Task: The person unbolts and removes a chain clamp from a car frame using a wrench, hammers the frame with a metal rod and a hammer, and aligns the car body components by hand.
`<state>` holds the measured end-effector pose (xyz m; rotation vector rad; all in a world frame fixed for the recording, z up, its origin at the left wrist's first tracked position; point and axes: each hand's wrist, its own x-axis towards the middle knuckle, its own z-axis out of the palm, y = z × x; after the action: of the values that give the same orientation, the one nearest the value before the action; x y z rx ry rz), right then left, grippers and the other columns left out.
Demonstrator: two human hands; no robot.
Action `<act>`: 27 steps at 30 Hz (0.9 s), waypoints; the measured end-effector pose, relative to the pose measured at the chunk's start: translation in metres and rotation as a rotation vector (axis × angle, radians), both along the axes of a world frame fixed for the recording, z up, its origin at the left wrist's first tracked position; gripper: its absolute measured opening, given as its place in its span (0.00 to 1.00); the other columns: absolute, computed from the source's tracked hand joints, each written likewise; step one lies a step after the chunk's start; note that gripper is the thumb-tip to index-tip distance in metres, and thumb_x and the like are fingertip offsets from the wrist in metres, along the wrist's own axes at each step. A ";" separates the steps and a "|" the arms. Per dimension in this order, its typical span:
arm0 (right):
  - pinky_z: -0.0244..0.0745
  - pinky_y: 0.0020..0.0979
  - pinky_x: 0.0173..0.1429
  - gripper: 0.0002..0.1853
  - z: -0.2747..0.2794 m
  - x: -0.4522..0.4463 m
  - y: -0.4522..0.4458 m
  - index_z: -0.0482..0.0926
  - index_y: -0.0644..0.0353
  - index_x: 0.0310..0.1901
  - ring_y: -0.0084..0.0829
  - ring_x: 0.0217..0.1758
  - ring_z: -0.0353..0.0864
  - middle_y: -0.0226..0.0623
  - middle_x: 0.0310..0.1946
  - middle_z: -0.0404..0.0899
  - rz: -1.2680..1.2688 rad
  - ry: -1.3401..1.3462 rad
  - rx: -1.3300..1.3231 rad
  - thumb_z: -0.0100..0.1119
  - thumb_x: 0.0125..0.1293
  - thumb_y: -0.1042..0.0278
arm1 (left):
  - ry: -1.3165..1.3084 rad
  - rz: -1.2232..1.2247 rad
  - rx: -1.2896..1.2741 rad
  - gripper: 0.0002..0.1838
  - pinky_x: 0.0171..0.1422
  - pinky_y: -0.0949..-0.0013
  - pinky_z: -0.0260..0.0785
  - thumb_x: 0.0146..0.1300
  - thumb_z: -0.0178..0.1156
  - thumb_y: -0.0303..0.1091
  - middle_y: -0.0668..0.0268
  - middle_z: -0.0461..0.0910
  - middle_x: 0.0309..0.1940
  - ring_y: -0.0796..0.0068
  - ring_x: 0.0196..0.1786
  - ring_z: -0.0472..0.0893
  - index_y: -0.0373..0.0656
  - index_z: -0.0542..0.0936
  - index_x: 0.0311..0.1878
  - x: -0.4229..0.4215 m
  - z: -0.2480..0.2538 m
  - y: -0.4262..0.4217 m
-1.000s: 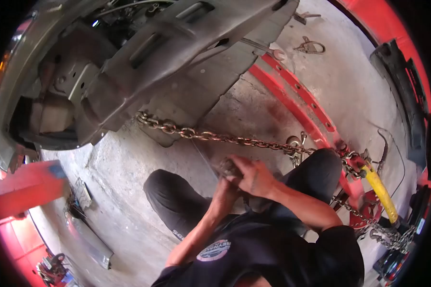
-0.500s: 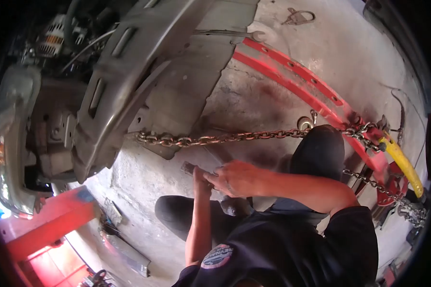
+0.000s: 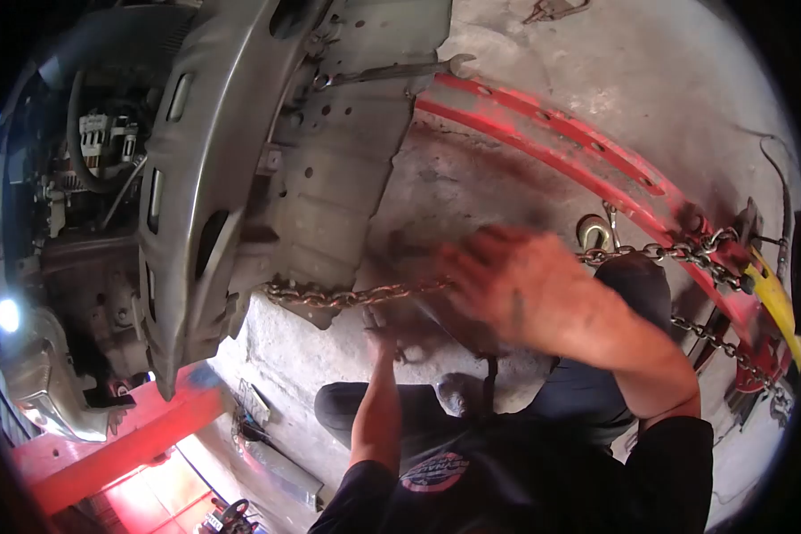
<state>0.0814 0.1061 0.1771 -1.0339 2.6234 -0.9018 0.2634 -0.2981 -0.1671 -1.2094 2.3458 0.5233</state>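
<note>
My right hand, smeared by motion, is raised in front of the rusty chain and covers part of it. A dark blurred shape shows by its fingers; I cannot make out whether it is held. Lower and to the left, my left hand is just below the chain, its fingers too blurred to read. The chain runs from beneath the bent grey metal panel of a vehicle to a red steel beam. An open-ended wrench lies across the upper part of the panel.
A brass-coloured hook is beside the beam. Near its lower end are a yellow bar and more chain. The vehicle's headlight is at left, above a red support. My bent knees flank the floor ahead.
My right hand has left my left hand, moving up and right across the chain. The dark block-like piece at my left hand no longer shows there. The view has shifted.
</note>
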 end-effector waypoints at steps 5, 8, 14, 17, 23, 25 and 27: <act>0.78 0.41 0.55 0.23 -0.047 -0.072 0.017 0.77 0.60 0.61 0.43 0.52 0.81 0.43 0.42 0.82 -0.125 0.325 0.106 0.58 0.64 0.66 | 0.131 -0.193 0.005 0.30 0.42 0.52 0.78 0.65 0.58 0.53 0.45 0.85 0.35 0.52 0.39 0.88 0.30 0.79 0.52 -0.007 0.048 0.019; 0.75 0.39 0.61 0.23 -0.090 -0.137 0.016 0.76 0.57 0.63 0.40 0.60 0.76 0.42 0.48 0.80 -0.318 0.592 0.074 0.54 0.65 0.68 | 0.249 -0.376 0.131 0.22 0.39 0.57 0.78 0.69 0.57 0.46 0.49 0.84 0.31 0.56 0.36 0.88 0.32 0.81 0.49 0.017 0.099 0.038; 0.76 0.39 0.60 0.23 -0.145 -0.213 0.005 0.75 0.58 0.63 0.40 0.60 0.74 0.39 0.52 0.75 -0.386 0.499 0.192 0.53 0.65 0.71 | 0.781 -0.757 0.019 0.07 0.45 0.66 0.80 0.62 0.63 0.19 0.55 0.86 0.30 0.67 0.34 0.88 0.33 0.85 0.42 -0.055 0.289 0.162; 0.76 0.39 0.59 0.22 -0.149 -0.215 0.003 0.77 0.56 0.61 0.40 0.58 0.74 0.38 0.50 0.76 -0.381 0.509 0.181 0.53 0.66 0.70 | 0.726 -0.888 -0.149 0.24 0.62 0.56 0.73 0.65 0.65 0.30 0.44 0.77 0.60 0.47 0.61 0.79 0.33 0.76 0.63 -0.147 0.299 0.155; 0.78 0.41 0.53 0.19 -0.124 -0.201 0.030 0.81 0.57 0.56 0.44 0.53 0.80 0.46 0.45 0.81 -0.339 0.449 0.091 0.57 0.63 0.68 | 0.523 -0.997 -0.258 0.53 0.83 0.46 0.35 0.62 0.68 0.50 0.48 0.43 0.81 0.47 0.84 0.41 0.42 0.48 0.81 -0.240 0.231 0.122; 0.78 0.44 0.52 0.20 -0.121 -0.194 0.038 0.81 0.60 0.56 0.48 0.50 0.82 0.52 0.43 0.83 -0.314 0.235 -0.055 0.58 0.62 0.68 | 0.560 -0.982 -0.226 0.57 0.83 0.44 0.28 0.60 0.69 0.53 0.50 0.38 0.82 0.48 0.84 0.35 0.43 0.44 0.82 -0.233 0.224 0.114; 0.76 0.43 0.55 0.19 -0.125 -0.183 0.041 0.80 0.64 0.56 0.50 0.48 0.82 0.56 0.43 0.82 -0.288 0.133 -0.252 0.55 0.64 0.71 | 0.535 -0.974 -0.189 0.58 0.83 0.41 0.28 0.61 0.65 0.61 0.48 0.38 0.82 0.47 0.84 0.36 0.43 0.44 0.82 -0.230 0.233 0.117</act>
<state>-0.1018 0.1470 0.0521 -0.8016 2.8764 -1.2957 0.0331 -0.1814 0.0663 0.1554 3.0807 0.2854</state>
